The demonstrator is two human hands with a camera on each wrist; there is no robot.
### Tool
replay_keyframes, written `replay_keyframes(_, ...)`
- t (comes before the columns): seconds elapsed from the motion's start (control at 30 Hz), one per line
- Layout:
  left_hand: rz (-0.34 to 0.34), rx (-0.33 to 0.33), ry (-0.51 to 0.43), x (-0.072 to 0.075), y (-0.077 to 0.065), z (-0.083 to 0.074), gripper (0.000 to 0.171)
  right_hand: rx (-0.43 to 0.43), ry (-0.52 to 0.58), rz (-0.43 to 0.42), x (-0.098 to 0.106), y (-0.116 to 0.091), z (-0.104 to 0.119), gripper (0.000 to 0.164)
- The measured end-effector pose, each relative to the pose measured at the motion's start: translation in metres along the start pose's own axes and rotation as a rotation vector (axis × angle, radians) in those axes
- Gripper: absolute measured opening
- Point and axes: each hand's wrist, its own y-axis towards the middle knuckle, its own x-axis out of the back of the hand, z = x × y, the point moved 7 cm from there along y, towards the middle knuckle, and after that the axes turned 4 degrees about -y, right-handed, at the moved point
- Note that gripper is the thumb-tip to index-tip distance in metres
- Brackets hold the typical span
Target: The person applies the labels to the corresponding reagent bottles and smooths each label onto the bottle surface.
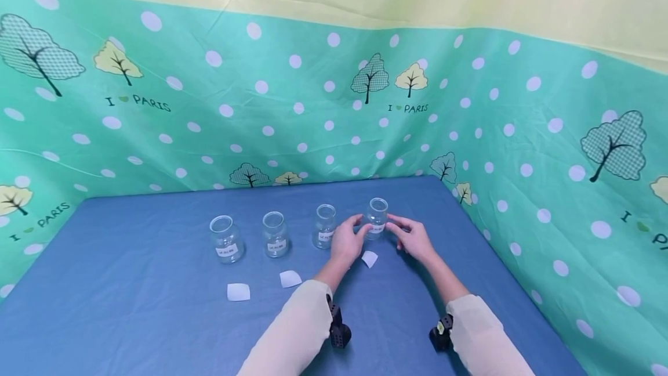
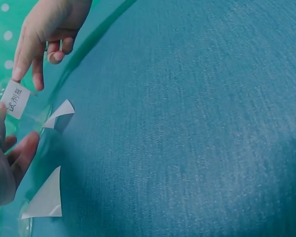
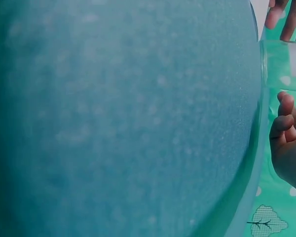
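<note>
Both hands are at a clear glass jar [image 1: 378, 209], the rightmost in a row, which stands upright with a white label [image 2: 16, 99] on its front bearing handwritten marks. My left hand [image 1: 347, 241] is on its left side, the thumb touching the label. On the other side is my right hand [image 1: 414, 238], one extended finger touching the label's edge in the left wrist view and its other fingers loosely bent. Part of the jar lies outside the right wrist view. Left of it stand three more labelled jars: one [image 1: 325, 226] beside my left hand, one [image 1: 275, 234] and one [image 1: 227, 238].
Small white paper pieces lie on the blue tablecloth [image 1: 130, 283]: one [image 1: 369, 259] before the rightmost jar, one [image 1: 290, 278] and one [image 1: 238, 292] farther left. A green dotted curtain [image 1: 292, 97] rises behind and to the right of the table.
</note>
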Motion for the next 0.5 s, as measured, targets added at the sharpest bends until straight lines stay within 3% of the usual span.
replay_keyframes(0.5,-0.022,0.013,0.079,-0.007,0.002,0.007,0.041,-0.012,-0.066,0.006,-0.013,0.005,0.002,0.059)
